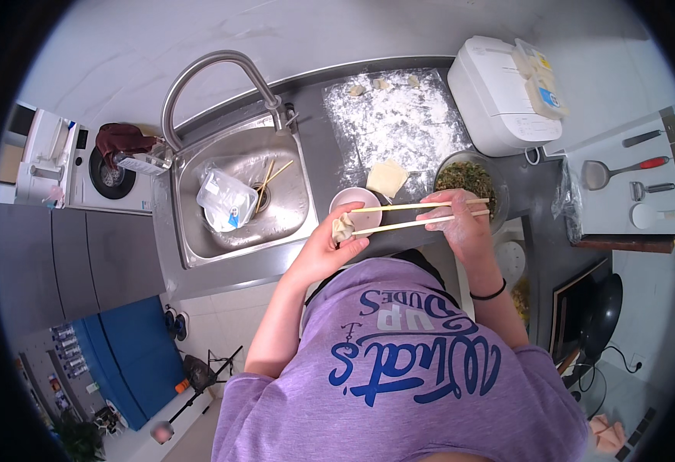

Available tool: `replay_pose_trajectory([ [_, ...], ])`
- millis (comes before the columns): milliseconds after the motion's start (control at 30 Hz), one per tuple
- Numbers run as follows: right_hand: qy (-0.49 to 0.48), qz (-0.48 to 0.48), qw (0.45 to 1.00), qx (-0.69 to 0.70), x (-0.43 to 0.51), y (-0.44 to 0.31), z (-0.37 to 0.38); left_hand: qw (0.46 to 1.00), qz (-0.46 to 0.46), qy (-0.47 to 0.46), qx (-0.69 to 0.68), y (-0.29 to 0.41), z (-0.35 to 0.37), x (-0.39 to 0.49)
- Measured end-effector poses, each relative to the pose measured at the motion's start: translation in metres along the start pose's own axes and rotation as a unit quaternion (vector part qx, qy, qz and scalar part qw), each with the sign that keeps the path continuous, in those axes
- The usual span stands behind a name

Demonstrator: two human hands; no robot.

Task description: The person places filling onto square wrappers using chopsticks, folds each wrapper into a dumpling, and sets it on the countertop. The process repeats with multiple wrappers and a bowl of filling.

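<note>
In my left hand [327, 247] rests a folded wonton [342, 227] of pale dough, held at the fingers. My right hand [460, 227] grips a pair of light chopsticks [398, 228], whose tips reach to the wonton. Under the chopsticks, just past my left fingers, stands a small pinkish bowl [339, 198]. A stack of square dough wrappers [388, 177] lies beyond it on a flour-dusted sheet [389, 124]. Beside my right hand, a clear bowl holds chopped green filling [465, 178]. Several finished wontons [380, 84] sit along the sheet's far edge.
At left is a steel sink [291, 216] with a curved faucet [222, 56], a plastic container [228, 198] and loose chopsticks [267, 180]. A white appliance [490, 98] stands at back right, with plastic packs [545, 86] on top. Utensils, including a spatula [597, 174], hang at right.
</note>
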State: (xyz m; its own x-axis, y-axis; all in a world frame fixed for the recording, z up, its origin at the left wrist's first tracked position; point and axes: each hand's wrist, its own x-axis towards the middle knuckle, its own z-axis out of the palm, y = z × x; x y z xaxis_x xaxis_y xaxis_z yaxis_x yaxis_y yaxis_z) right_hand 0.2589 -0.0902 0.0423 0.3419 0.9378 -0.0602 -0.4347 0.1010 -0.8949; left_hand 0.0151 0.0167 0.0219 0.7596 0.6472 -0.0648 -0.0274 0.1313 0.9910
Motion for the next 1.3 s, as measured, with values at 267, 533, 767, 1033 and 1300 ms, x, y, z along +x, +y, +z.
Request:
replay_pose_trajectory([
  [267, 0.029, 0.031, 0.999, 0.027, -0.003, 0.012, 0.004, 0.999, -0.024, -0.01, -0.019, 0.001, 0.002, -0.001],
  [533, 0.145, 0.138, 0.961, 0.19, -0.003, 0.029, -0.008, 0.965, 0.004, -0.072, -0.253, -0.02, 0.008, 0.007],
  [767, 0.128, 0.065, 0.988, 0.058, -0.012, 0.01, 0.003, 0.996, -0.007, -0.043, -0.073, -0.014, 0.012, 0.011],
  [1033, -0.11, -0.098, 0.956, -0.253, -0.021, -0.038, 0.01, 0.973, -0.111, -0.172, 0.104, 0.003, 0.009, 0.012],
  [1300, -0.208, -0.143, 0.888, -0.385, -0.03, -0.061, 0.032, 0.95, -0.115, -0.217, 0.194, -0.002, 0.024, 0.015],
])
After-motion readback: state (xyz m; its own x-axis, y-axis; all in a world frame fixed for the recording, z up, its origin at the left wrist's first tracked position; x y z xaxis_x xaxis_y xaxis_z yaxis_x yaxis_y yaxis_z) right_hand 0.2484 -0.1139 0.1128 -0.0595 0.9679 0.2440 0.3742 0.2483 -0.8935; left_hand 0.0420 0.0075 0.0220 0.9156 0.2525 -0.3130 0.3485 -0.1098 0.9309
